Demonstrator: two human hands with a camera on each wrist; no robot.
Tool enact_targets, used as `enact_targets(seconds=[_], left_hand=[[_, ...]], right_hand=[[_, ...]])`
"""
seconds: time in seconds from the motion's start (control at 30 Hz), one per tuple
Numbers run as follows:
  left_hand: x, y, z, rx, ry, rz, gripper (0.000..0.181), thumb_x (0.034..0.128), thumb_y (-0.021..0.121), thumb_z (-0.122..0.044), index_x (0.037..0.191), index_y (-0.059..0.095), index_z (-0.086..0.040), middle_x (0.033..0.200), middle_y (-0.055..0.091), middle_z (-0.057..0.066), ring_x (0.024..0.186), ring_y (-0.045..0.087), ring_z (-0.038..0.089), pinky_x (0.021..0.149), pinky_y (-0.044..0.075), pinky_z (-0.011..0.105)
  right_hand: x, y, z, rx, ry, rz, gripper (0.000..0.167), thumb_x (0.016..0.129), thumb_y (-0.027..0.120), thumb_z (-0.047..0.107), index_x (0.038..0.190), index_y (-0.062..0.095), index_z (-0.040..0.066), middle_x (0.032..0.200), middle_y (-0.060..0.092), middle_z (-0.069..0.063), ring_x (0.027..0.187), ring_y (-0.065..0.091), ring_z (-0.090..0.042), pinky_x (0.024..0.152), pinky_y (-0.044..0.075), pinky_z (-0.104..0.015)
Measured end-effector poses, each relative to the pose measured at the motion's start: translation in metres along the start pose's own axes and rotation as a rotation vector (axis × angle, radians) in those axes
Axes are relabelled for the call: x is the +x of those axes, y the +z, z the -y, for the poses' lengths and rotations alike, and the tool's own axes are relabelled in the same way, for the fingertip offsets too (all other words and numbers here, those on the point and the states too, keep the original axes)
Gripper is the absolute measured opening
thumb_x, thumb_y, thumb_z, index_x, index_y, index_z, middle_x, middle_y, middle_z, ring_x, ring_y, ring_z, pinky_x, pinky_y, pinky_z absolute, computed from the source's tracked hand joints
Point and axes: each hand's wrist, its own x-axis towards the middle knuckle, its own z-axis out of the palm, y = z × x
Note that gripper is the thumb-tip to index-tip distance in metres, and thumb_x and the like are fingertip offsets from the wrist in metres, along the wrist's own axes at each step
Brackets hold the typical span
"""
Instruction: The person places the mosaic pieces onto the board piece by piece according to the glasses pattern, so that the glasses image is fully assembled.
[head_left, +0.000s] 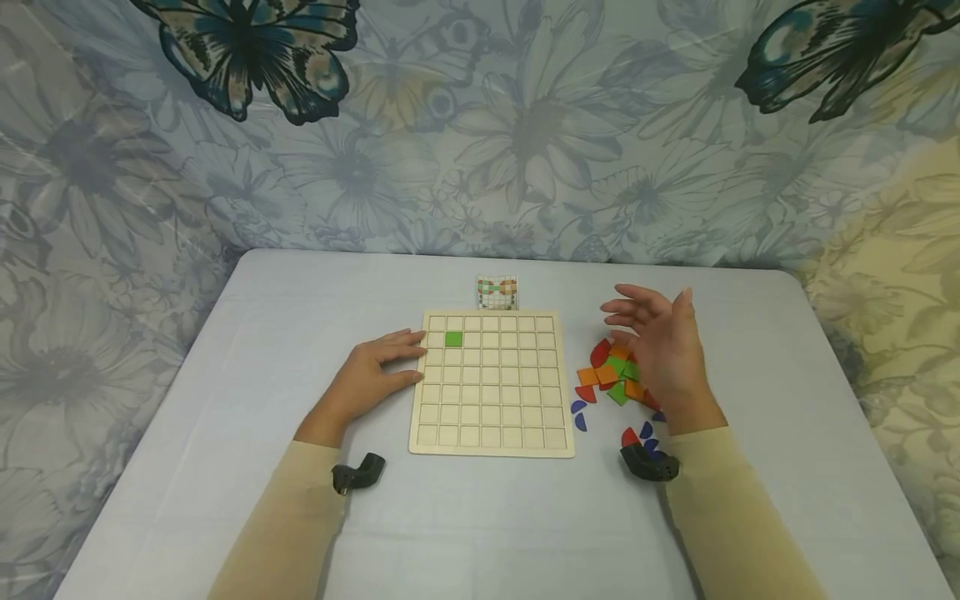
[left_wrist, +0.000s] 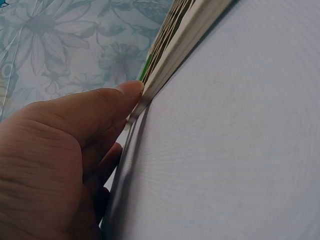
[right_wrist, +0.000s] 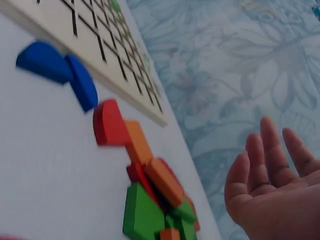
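Resting left hand (head_left: 375, 367): fingers nearly straight, tips touching the grid board's (head_left: 491, 398) left edge, probably steadying it.
Green square (head_left: 453, 339): in the board's second column from the left, second row from the far side, sides along the grid lines.
Board: on the counter (head_left: 480, 533) between the hands, edges squared to the person; roughly square, no clear long axis.
Pattern card (head_left: 497, 302): just beyond the far edge; piece-laying seems barely begun.
Blue half-disc (head_left: 580, 422): beside the right edge, long side pointing roughly away.
Coloured pile (head_left: 606, 374): overlapping, mixed angles.
Right hand (head_left: 667, 358): raised by the pile, fingers loosely spread leftward, seemingly holding nothing; next likely calls for pinching a matching piece.
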Motion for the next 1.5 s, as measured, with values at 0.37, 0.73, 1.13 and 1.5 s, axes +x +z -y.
enact_targets(seconds=[0.37,0.73,1.13,1.5], left_hand=[[-0.001,0.001,-0.002,-0.006,0.000,-0.006,0.039,0.0957,0.089,-0.020,0.133,0.080,-0.012,0.155,0.059,-0.010,0.154,0.041,0.017,0.128,0.029,0.047],[-0.003,0.001,0.000,-0.007,0.011,-0.008,0.039,0.0963,0.088,-0.021,0.133,0.080,-0.013,0.155,0.059,-0.011,0.154,0.041,0.017,0.128,0.028,0.048],[-0.002,0.001,0.001,-0.011,0.010,-0.009,0.039,0.0954,0.089,-0.021,0.133,0.080,-0.013,0.155,0.059,-0.012,0.154,0.041,0.017,0.129,0.027,0.048],[0.000,0.000,0.002,0.002,0.018,-0.004,0.040,0.0956,0.089,-0.021,0.134,0.080,-0.013,0.155,0.059,-0.011,0.154,0.041,0.018,0.128,0.028,0.048]], right_hand=[[0.003,-0.028,-0.018,-0.368,0.060,-0.085,0.073,0.114,0.040,0.062,0.156,0.053,0.004,0.138,0.061,-0.018,0.129,0.054,-0.029,0.118,0.039,-0.045],[0.002,-0.032,-0.026,-0.867,0.190,0.085,0.051,0.104,0.079,0.028,0.147,0.064,0.006,0.146,0.062,-0.017,0.134,0.057,-0.040,0.117,0.043,-0.060],[0.002,-0.031,-0.028,-0.987,0.183,0.113,0.040,0.104,0.078,0.022,0.138,0.069,0.003,0.135,0.058,-0.016,0.113,0.054,-0.036,0.099,0.050,-0.049],[0.003,-0.029,-0.028,-1.069,0.186,0.079,0.036,0.104,0.079,0.025,0.130,0.071,0.001,0.127,0.057,-0.017,0.113,0.053,-0.037,0.100,0.051,-0.052]])
